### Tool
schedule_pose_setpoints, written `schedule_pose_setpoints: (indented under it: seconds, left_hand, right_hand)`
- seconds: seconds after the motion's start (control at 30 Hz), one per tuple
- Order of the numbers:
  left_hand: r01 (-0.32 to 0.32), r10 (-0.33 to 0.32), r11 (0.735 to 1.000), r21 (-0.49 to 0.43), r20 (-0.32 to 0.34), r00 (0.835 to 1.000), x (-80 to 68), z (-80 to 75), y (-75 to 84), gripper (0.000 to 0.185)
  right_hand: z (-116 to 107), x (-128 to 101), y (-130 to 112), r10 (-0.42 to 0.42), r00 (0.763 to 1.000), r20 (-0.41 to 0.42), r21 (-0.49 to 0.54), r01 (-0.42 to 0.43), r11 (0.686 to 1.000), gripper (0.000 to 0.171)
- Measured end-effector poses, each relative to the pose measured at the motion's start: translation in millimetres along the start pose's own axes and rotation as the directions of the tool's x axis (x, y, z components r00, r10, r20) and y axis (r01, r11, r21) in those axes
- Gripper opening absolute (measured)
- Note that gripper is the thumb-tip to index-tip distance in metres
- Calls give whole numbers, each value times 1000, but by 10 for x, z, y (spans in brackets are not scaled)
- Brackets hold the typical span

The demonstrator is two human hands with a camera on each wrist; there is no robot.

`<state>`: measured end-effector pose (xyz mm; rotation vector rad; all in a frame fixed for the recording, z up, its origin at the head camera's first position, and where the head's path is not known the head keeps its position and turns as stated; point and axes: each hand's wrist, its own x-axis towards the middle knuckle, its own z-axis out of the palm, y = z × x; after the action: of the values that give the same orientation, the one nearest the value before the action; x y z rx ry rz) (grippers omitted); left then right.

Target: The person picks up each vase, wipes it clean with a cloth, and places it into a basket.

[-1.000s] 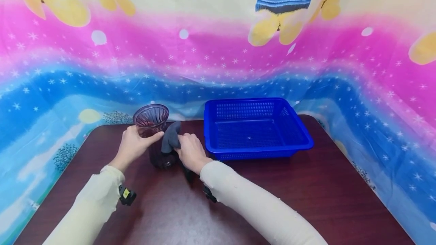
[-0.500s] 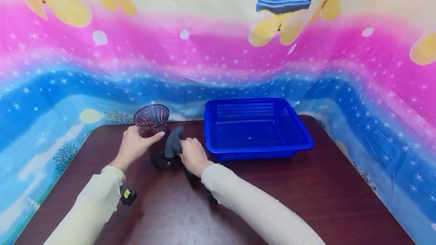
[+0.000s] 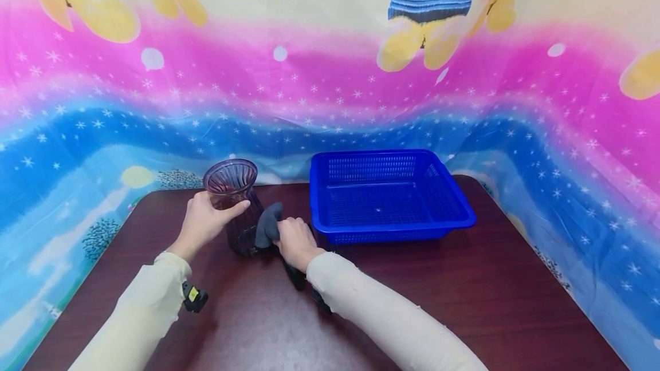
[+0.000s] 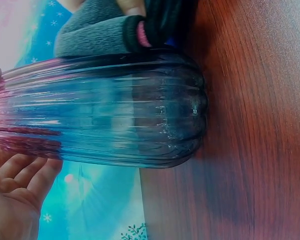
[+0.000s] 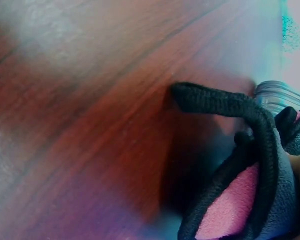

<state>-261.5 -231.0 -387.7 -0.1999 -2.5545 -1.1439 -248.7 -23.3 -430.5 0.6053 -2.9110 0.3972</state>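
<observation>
Ribbed purple-tinted glass vase point(image 3: 234, 202) upright on the dark reddish-brown wooden desk point(image 3: 464, 302), just left of the blue perforated plastic basket point(image 3: 387, 194). Left hand point(image 3: 202, 223) wrapped round the vase's upper body, thumb across the front under the flared rim, fingers point(image 4: 25, 172) curled behind the glass. Right hand point(image 3: 294, 240) closed on a grey fleece cloth with black trim and pink lining point(image 3: 268, 228), pressing it against the vase's basket-facing side. In the left wrist view, cloth point(image 4: 97, 32) touching the ribbed wall point(image 4: 105, 115) near the bulged lower body. In the right wrist view, black trimmed edge point(image 5: 225, 102) trailing to the desk point(image 5: 80, 125), pink lining showing, vase base point(image 5: 277, 92) just beyond.

Compared with a second ago: cloth lower on the vase, down from near the shoulder toward the base; right hand likewise lower and a little nearer the basket. Left-hand grip, vase and basket unmoved.
</observation>
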Motion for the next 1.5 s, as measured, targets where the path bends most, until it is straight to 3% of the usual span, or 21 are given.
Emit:
schedule_pose_setpoints:
  seconds: [0.47,0.93,1.5]
  left_hand:
    - [0,0,1000,3,-13,1000,4,6,2,51]
    - [19,-19,1000,4,-6,1000,1,11,-1,52]
    - [25,-25,1000,1,-12,1000,-11,24,-12,52]
  right_hand:
    - [129,-12,26,43,998,52,-36,-41,999,10]
    - [131,-12,44,72,992,103,18,-74,997,8]
    - [-2,-38,-16,52,998,38,103,-56,993,13]
